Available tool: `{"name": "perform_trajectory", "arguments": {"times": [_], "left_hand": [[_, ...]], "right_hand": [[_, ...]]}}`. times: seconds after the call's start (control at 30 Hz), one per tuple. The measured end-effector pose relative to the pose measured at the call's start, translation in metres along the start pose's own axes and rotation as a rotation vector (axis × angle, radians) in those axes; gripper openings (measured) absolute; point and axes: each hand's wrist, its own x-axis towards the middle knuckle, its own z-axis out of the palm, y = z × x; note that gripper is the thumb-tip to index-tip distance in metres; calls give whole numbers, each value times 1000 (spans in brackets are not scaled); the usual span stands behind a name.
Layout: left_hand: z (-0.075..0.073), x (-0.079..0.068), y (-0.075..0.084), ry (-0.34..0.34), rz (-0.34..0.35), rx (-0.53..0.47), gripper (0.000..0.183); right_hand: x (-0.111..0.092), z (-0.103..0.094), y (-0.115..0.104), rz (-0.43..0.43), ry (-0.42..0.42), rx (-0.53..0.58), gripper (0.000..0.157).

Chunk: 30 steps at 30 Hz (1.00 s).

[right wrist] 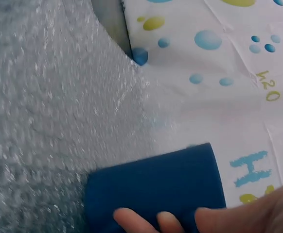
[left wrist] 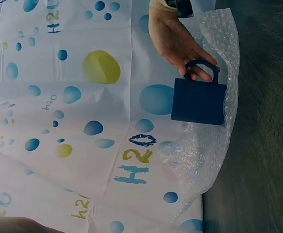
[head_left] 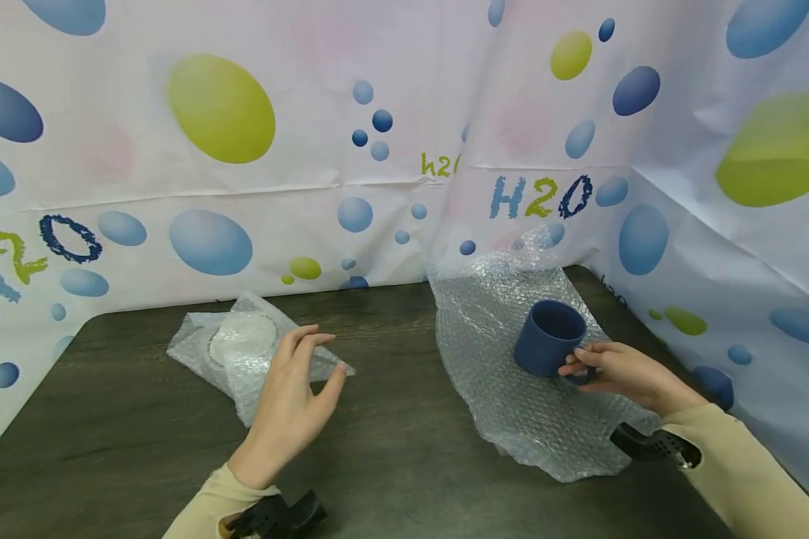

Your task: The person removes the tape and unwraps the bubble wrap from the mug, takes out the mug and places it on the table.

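A dark blue mug (head_left: pixel 546 344) stands upright over a sheet of bubble wrap (head_left: pixel 512 404) on the right of the table. My right hand (head_left: pixel 623 374) grips its handle from the right side; in the right wrist view its fingertips lie beside the mug (right wrist: pixel 151 189). On the left, my left hand (head_left: pixel 286 408) hovers with fingers loosely bent and nothing in them. Behind it lies a bubble-wrapped bundle (head_left: pixel 246 340) with a pale round thing inside, whose kind the wrap hides. The left wrist view catches the mug (left wrist: pixel 198 102) and its handle from the side.
A dark wood-grain table (head_left: pixel 391 419) carries everything. Its back and right edges meet a white sheet (head_left: pixel 297 165) printed with coloured dots and "H2O". The bubble wrap's far end leans up against that sheet.
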Motion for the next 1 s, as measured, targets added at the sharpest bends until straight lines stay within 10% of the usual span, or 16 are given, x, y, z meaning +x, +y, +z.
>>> {"name": "perform_trajectory", "arguments": {"times": [1.0], "left_hand": [[-21,-10,-16,99,-8,52,35]], "right_hand": [[-2,0,-9,5,96,-16,33]]}}
